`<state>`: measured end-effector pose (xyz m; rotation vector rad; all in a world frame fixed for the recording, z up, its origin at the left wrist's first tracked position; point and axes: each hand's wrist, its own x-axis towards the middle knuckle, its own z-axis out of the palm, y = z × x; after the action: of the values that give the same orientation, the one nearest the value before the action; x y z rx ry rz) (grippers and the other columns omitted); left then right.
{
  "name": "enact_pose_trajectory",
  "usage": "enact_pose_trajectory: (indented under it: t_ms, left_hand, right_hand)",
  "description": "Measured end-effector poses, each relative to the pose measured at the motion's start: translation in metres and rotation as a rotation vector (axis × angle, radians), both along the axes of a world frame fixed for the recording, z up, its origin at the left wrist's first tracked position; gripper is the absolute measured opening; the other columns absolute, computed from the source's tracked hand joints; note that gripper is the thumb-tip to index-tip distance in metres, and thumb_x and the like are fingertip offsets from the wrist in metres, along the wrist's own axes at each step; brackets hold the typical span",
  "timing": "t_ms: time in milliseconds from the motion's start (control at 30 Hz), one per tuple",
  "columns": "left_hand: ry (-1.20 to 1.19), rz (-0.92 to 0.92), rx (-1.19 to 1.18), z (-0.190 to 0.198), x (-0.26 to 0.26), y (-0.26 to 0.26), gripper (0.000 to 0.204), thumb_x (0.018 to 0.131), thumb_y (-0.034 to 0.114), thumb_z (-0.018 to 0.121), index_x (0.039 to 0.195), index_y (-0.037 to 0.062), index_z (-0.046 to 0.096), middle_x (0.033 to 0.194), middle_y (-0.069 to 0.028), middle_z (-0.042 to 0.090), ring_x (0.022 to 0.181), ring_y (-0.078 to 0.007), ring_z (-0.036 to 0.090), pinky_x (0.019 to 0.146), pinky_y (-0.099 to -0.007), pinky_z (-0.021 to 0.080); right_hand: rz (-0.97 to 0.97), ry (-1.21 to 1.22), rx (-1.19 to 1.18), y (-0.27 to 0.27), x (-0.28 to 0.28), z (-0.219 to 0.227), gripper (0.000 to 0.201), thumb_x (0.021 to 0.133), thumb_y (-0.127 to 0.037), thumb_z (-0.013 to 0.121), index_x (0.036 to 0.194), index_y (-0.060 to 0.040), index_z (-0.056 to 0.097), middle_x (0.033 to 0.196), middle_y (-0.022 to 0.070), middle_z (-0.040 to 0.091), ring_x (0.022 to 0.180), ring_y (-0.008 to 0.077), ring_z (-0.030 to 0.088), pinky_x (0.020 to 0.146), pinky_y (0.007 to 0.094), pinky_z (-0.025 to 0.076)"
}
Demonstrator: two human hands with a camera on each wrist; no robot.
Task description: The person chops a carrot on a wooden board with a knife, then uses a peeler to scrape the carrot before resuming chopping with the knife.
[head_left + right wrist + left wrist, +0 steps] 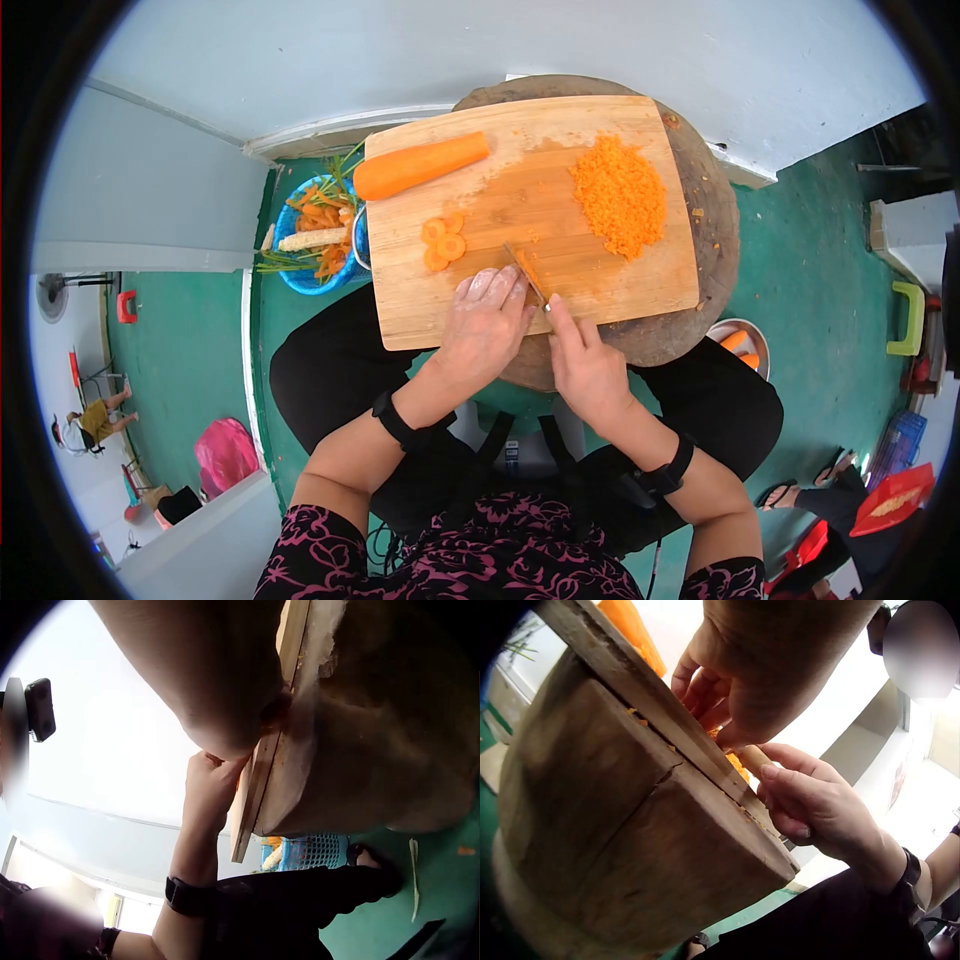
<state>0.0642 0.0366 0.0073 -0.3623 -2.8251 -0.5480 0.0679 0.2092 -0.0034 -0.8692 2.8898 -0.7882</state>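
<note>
On the wooden cutting board point(400, 310), my right hand point(590, 370) grips a knife point(520, 262) by its light handle point(754, 761). The blade points away and slants left. My left hand point(487, 318) lies against the blade's left side, its bent fingers holding down a carrot piece that they mostly hide. Cut carrot point(530, 268) shows along the blade's right side. Several round carrot slices point(443, 240) lie left of the fingertips. Farther back is a whole peeled carrot point(420, 167), and a heap of finely chopped carrot point(622, 198) sits at the right.
The board sits on a thick wooden stump point(712, 230) between my knees. A blue basket point(325, 285) of peelings stands left of it, and a metal bowl point(762, 350) with carrots stands on the right. Another person's feet point(780, 494) and a red tray point(893, 498) appear at lower right.
</note>
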Motion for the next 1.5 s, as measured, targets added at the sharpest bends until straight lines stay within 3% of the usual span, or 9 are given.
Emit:
enact_pose_trajectory:
  t_ms: [100,200,600,1200,1300,1400,1500]
  left_hand:
    - [0.009,-0.006,0.003,-0.001,0.001,-0.002,0.035,0.073,0.01,0.069,0.104,-0.0042,0.061,0.11,-0.0156,0.059,0.099,-0.0319,0.056,0.086,-0.041,0.045]
    - [0.0,-0.006,0.011,-0.002,0.003,-0.003,0.035,0.074,0.011,0.069,0.105,-0.004,0.061,0.11,-0.015,0.059,0.1,-0.0316,0.055,0.087,-0.0408,0.045]
    - [0.024,-0.001,0.014,-0.003,0.001,-0.001,0.026,0.073,0.008,0.069,0.096,-0.0016,0.062,0.103,-0.0134,0.059,0.096,-0.0313,0.056,0.082,-0.0413,0.045]
    - [0.017,-0.002,0.019,-0.003,0.0,-0.001,0.026,0.071,0.009,0.07,0.094,-0.0023,0.062,0.102,-0.0143,0.059,0.095,-0.032,0.056,0.083,-0.0408,0.045]
    - [0.01,-0.007,0.022,0.0,0.0,-0.002,0.03,0.072,0.009,0.07,0.098,-0.0032,0.063,0.104,-0.014,0.059,0.096,-0.0318,0.056,0.084,-0.0404,0.045]
    - [0.018,-0.004,0.035,-0.001,0.001,-0.004,0.032,0.072,0.009,0.069,0.102,-0.0034,0.063,0.106,-0.0139,0.06,0.097,-0.0316,0.056,0.085,-0.0402,0.045]
    - [0.011,0.001,0.036,-0.003,0.002,-0.004,0.033,0.073,0.009,0.069,0.103,-0.0032,0.063,0.106,-0.0138,0.06,0.097,-0.0313,0.056,0.086,-0.0401,0.045]
  right_hand:
    - [-0.051,-0.066,-0.254,0.003,-0.005,-0.002,0.051,0.086,-0.013,0.058,0.135,-0.0077,0.045,0.084,0.013,0.055,0.058,0.0313,0.06,0.053,0.0404,0.052]
    - [-0.045,-0.082,-0.254,0.009,-0.004,0.001,0.049,0.087,-0.014,0.059,0.134,-0.0086,0.046,0.088,0.0132,0.057,0.06,0.0329,0.061,0.055,0.042,0.052]
    - [0.039,0.03,0.011,0.014,0.005,0.005,0.056,0.082,-0.01,0.061,0.135,-0.0091,0.046,0.081,0.0107,0.051,0.052,0.0265,0.058,0.045,0.0377,0.05]
    - [0.048,0.092,0.061,0.006,0.003,-0.002,0.059,0.079,-0.008,0.062,0.136,-0.0076,0.045,0.081,0.0108,0.05,0.052,0.0245,0.057,0.045,0.0362,0.05]
    - [-0.01,0.035,0.008,0.005,0.003,-0.005,0.056,0.082,-0.011,0.061,0.136,-0.0092,0.045,0.083,0.0115,0.054,0.055,0.0271,0.059,0.048,0.038,0.051]
    - [-0.063,-0.057,-0.242,0.005,-0.001,-0.005,0.053,0.085,-0.013,0.06,0.136,-0.01,0.044,0.087,0.012,0.058,0.06,0.03,0.061,0.051,0.0402,0.051]
    - [-0.074,-0.102,-0.247,0.01,-0.003,0.001,0.052,0.085,-0.013,0.06,0.135,-0.0099,0.045,0.091,0.013,0.06,0.064,0.0319,0.062,0.053,0.0419,0.052]
